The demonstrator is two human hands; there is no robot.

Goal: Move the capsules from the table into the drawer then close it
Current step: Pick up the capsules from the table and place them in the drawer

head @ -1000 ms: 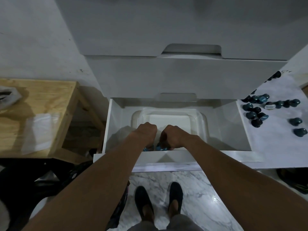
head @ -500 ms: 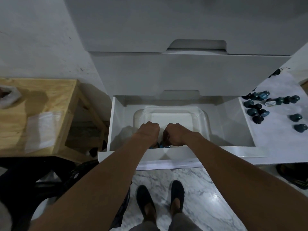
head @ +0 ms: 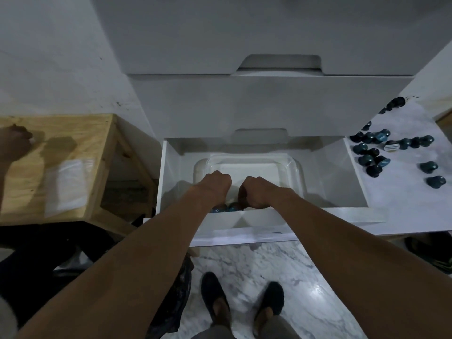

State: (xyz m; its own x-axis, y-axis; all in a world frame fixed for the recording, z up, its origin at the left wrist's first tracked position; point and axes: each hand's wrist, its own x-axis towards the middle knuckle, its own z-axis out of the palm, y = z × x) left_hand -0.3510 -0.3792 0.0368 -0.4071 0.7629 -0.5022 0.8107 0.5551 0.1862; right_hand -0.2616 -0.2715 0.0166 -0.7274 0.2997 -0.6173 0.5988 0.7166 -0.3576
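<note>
The white drawer stands pulled out, with a clear plastic tub inside it. Both my hands reach down into the tub's near end, knuckles up and fingers curled under. My left hand hovers over two dark blue capsules that lie against the drawer front. My right hand is a fist with a dark capsule showing at its thumb side. Several more blue capsules lie scattered on the white table to the right of the drawer.
Two shut white drawer fronts rise above the open one. A wooden table with a clear plastic sheet stands to the left. My feet in black shoes are on the marble floor below the drawer front.
Both hands stay low in the tub, almost where they were. The view has shifted slightly, and the capsules under my hands show a little more.
</note>
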